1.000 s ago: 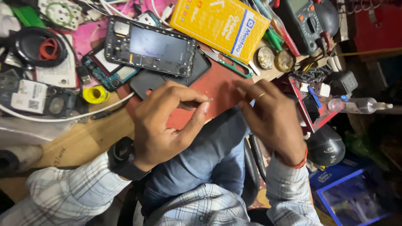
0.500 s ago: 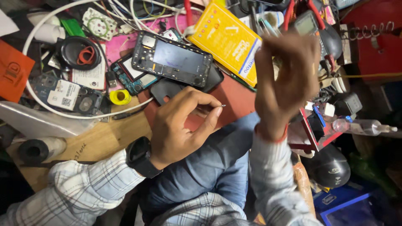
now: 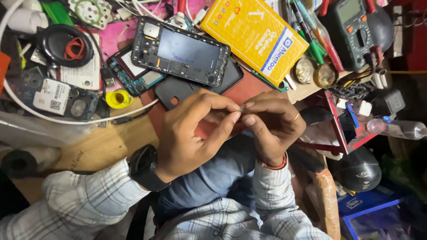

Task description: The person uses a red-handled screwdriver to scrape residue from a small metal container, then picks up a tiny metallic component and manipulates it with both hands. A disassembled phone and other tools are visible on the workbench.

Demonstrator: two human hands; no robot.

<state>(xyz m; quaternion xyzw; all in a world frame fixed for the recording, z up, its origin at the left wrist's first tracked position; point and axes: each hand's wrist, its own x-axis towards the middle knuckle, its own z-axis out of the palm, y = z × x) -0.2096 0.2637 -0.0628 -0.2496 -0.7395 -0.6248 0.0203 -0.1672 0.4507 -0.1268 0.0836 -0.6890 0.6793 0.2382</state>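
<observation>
Left hand (image 3: 187, 133), right hand (image 3: 273, 124) — fingertips pinching perhaps a tiny part (image 3: 241, 108)

Pinched part too small to tell

Between the left hand (image 3: 191, 133) and right hand (image 3: 271, 124), a tiny, perhaps metal piece (image 3: 241, 108) stays mostly hidden.

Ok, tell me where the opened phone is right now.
The opened phone lies at top centre of the head view, left of the yellow box, above both hands.

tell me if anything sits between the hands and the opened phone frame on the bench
Nothing visible does. Both hands pinch a tiny metallic part just below the black opened phone frame; only a flat black cover and bare red mat lie between, low and flat.
</observation>
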